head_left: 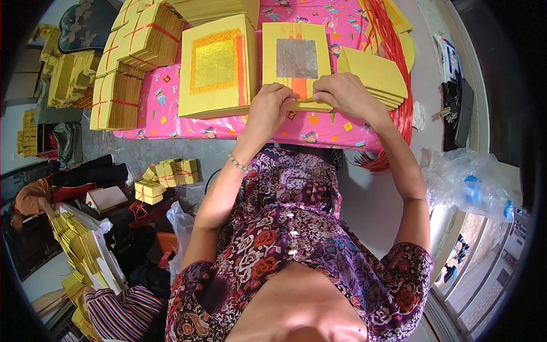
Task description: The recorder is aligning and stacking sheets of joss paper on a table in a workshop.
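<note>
Your left hand (272, 104) and right hand (342, 94) meet at the near edge of the stack of yellow paper with the silver square (296, 60). Both are closed in a pinch on the near edge of the top sheets: fingertips curled over the edge, thumbs hidden underneath, so you hold only a thin layer, apparently to lift or fold it rather than shift the whole stack. The two grips sit close together, nearly touching, just below the silver square and its orange stripe, which keeps the sheets square as you work them.

Just to the right of your right hand lies a fanned pile of plain yellow sheets (373, 77), close enough to touch your knuckles, a handy spot for finished or waiting pieces. Left of your left hand, a short way off, lies the stack with the gold square (216, 65). Farther left are tied bundles of yellow paper (117, 97), bound with red string and kept out of the working space. Everything rests on a pink patterned table cover (165, 111), whose near edge runs just under your wrists. A loose sheaf of red strings (393, 57) curves beyond the fanned pile, within reach of your right hand. A beaded bracelet (238, 164) circles your left wrist.
</note>
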